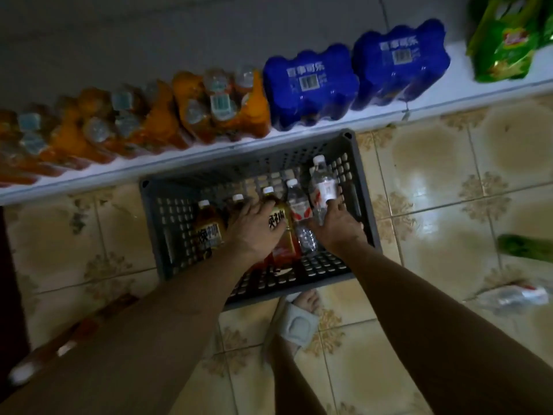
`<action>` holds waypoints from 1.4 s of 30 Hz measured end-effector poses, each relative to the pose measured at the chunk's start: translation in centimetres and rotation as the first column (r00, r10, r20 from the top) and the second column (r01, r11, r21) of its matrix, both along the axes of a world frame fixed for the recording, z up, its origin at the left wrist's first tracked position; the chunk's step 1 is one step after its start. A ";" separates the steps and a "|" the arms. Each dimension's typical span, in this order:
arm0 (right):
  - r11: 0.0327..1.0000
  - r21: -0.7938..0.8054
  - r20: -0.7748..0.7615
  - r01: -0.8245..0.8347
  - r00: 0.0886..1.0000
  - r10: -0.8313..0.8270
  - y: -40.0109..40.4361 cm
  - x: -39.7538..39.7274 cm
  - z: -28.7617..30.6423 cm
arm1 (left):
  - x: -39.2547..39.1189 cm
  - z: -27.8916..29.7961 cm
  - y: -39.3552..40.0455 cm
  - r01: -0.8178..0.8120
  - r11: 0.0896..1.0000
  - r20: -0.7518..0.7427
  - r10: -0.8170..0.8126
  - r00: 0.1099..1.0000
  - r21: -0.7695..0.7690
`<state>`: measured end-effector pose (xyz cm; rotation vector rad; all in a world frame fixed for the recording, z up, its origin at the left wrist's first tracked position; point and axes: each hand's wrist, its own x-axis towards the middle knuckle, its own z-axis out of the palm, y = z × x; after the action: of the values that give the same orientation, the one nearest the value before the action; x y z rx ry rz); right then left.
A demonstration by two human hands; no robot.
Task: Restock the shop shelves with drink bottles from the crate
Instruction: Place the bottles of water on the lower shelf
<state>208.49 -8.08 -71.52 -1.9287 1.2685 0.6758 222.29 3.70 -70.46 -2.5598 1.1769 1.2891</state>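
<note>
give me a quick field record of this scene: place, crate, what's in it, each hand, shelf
place: tiled shop floor beside a low white shelf
crate: grey perforated crate on the floor against the shelf
contents: amber tea bottles, clear water bottles
left hand: left hand laid over a tea bottle, grip unclear
right hand: right hand closed on a water bottle, tilted up
shelf stock: orange drink packs, blue shrink-wrapped packs, green pack
</note>
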 end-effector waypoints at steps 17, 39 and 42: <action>0.977 -0.086 -0.230 0.193 0.951 -0.208 0.5 1.1 -13.6 | -1.8 -12.1 7.1 -0.064 0.995 0.029 0.066 0.997 -0.075; 0.457 0.886 0.019 0.077 0.979 -0.202 -1.3 1.1 -3.9 | -1.8 -7.4 -0.7 -0.810 0.374 -0.674 0.737 -0.036 0.452; 0.567 0.807 0.026 0.165 0.949 -0.313 -1.8 1.5 -4.7 | -1.7 -9.4 0.3 -0.845 0.308 -0.630 0.776 -0.042 0.436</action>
<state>209.98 -9.87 -76.22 -1.0014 0.8563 0.7477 220.55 4.00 -79.85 -2.7447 -0.8679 2.7990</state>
